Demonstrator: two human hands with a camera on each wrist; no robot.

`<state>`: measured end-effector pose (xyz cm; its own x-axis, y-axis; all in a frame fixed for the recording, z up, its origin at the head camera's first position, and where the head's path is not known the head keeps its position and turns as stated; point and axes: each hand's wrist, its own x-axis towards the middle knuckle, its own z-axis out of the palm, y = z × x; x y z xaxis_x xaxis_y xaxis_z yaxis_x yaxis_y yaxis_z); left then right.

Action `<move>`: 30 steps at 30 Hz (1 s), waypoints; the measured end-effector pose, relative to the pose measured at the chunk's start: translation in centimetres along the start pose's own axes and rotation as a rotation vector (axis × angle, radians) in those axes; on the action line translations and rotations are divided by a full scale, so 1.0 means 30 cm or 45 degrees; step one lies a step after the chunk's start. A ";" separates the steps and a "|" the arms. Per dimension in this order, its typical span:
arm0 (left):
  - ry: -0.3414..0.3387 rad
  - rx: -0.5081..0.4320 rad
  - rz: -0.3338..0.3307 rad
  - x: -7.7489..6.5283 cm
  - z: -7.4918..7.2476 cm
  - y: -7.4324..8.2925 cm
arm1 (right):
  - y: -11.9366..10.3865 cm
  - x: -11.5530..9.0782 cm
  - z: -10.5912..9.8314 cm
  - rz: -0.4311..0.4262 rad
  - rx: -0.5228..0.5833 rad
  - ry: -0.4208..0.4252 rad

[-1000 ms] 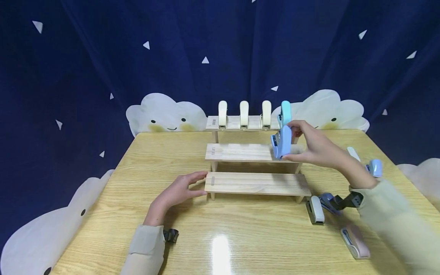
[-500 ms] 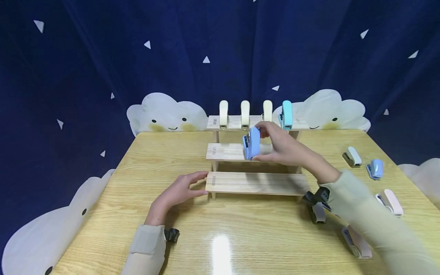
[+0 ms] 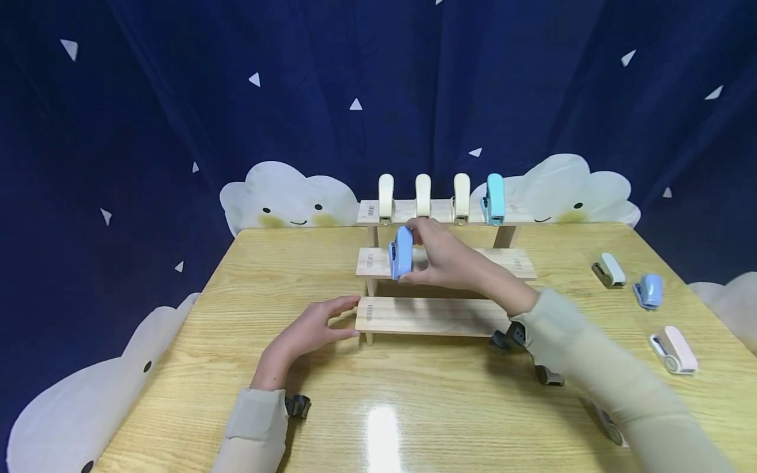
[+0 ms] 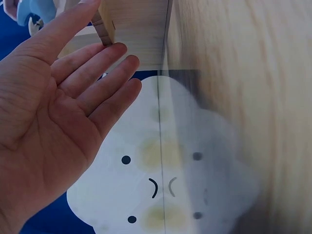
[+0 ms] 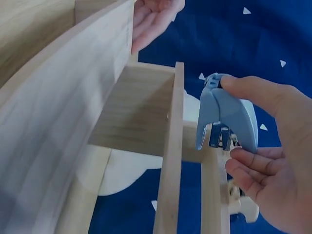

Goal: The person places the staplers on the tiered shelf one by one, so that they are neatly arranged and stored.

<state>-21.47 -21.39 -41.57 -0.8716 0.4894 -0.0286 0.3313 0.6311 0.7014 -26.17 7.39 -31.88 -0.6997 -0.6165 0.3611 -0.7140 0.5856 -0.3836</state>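
Right hand [image 3: 445, 258] grip pinches the blue stapler [image 3: 402, 255] at the left of the middle shelf [image 3: 370, 261]; left hand [image 3: 307, 330] grip spread, empty, beside the bottom shelf [image 3: 434, 315]; top shelf [image 3: 405, 209] bears cream staplers [image 3: 386, 197], one turquoise stapler [image 3: 495, 199].

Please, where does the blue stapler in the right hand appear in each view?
Head: held blue stapler, just right of centre.
Left wrist: apparently the stapler, cut off at top left.
Right wrist: the stapler, right of centre.
Shared landmark: wooden rack.
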 end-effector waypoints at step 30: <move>-0.007 0.009 0.021 0.002 -0.003 0.000 | -0.028 0.081 0.081 0.107 -0.032 -0.103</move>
<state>-21.56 -21.41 -41.50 -0.8639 0.5032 -0.0211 0.3483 0.6271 0.6968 -27.22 4.13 -32.73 -0.7533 -0.6048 0.2583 -0.6543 0.6494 -0.3876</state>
